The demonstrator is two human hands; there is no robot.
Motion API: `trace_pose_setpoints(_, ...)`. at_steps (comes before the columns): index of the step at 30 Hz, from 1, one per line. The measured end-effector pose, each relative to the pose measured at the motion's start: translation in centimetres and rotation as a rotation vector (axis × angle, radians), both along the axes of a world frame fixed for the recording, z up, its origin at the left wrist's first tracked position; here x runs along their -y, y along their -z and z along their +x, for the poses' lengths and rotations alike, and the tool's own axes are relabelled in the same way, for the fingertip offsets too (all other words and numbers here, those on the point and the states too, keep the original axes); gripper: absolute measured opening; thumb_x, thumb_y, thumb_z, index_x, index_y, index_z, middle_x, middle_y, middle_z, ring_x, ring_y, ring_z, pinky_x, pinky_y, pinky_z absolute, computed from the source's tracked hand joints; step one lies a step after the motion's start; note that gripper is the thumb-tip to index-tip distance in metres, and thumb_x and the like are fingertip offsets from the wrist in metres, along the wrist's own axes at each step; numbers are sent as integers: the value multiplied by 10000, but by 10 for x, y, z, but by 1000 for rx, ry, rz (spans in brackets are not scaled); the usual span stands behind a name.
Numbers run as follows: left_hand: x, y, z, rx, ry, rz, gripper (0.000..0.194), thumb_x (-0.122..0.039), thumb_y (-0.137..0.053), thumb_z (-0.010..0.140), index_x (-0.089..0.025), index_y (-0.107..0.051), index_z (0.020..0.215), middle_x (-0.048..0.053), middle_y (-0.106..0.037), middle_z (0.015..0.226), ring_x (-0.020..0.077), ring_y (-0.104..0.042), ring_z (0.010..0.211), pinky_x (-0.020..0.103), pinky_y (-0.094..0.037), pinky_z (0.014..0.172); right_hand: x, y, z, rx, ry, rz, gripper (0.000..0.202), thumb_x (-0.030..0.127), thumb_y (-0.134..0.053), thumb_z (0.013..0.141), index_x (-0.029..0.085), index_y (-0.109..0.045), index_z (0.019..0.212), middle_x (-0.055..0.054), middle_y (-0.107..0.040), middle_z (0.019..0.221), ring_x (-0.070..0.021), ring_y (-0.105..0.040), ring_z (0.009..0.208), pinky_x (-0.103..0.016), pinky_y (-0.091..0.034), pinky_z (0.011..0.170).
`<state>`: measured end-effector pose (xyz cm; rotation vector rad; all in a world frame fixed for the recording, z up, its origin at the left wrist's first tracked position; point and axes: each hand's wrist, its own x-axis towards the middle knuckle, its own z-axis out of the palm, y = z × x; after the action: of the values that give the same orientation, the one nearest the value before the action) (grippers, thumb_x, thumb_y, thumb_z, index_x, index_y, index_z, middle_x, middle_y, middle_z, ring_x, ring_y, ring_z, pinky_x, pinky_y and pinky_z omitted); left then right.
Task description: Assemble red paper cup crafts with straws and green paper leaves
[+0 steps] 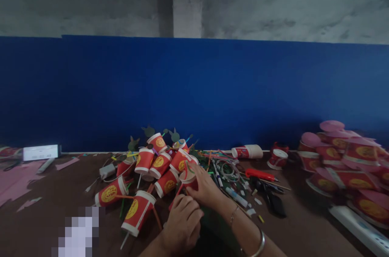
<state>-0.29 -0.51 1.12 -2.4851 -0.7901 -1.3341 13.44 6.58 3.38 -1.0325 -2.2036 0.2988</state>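
My right hand (203, 184), with a bracelet and a bangle on its wrist, has its fingers around a red paper cup (189, 180) at the near side of the cup pile. Just left of it and nearer to me, my left hand (183, 221) is closed with its fingers curled; whatever it holds is hidden. A green strip shows at the rim of the held cup. Several red cups with yellow emblems lie to the left, among them one (139, 212) tilted with a straw below it.
Pink paper (20, 180) and a lit phone (40, 152) lie at the left. Right of my hands are a coiled cable (227, 170), a glue gun (261, 174) and black scissors (275, 202). Cups with pink discs (361, 151) are piled beside a power strip (361, 226).
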Motion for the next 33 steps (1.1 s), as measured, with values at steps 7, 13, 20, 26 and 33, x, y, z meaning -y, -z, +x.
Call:
trace_pose_setpoints(7, 4, 0, 0, -94, 64, 12, 179, -91, -416, 800, -167, -568, 857, 28, -590, 734, 175, -505, 756, 335, -392, 723, 2, 5, 4, -23, 58, -53, 790, 225, -631, 673, 121, -315, 1390, -184, -449, 1365, -311, -372, 1301, -505, -303, 1077)
trace_pose_setpoints(13, 4, 2, 0, -143, 77, 24, 164, -108, -431, 794, -170, -565, 867, 23, -595, 738, 173, -506, 750, 333, -380, 737, 3, 7, 7, 0, 63, -44, 809, 228, -619, 681, 96, -281, 1404, -199, -441, 1369, -312, -391, 1287, -496, -316, 1071)
trace_pose_setpoints(20, 5, 8, 5, -252, 108, 110, 91, -189, -462, 865, -191, -548, 895, -3, -596, 756, 144, -513, 745, 305, -373, 739, 3, 8, 5, 30, 102, -17, 712, 245, -609, 725, 122, -353, 1378, -173, -504, 1315, -300, -447, 1233, -480, -360, 1031)
trace_pose_setpoints(26, 3, 11, 7, -220, 114, 58, 81, -181, -490, 835, -190, -546, 893, 3, -586, 741, 151, -497, 735, 306, -359, 702, 2, -15, -9, 196, 156, -51, 598, 288, -573, 760, 160, -456, 1333, -152, -543, 1276, -317, -489, 1176, -497, -371, 982)
trace_pose_setpoints(33, 5, 4, 9, -230, 94, -22, 100, -138, -497, 778, -185, -530, 860, 14, -574, 729, 165, -487, 740, 311, -371, 704, 2, -23, -13, 250, 192, -73, 684, 333, -598, 723, 111, -425, 1347, -199, -506, 1314, -335, -454, 1225, -519, -278, 1043)
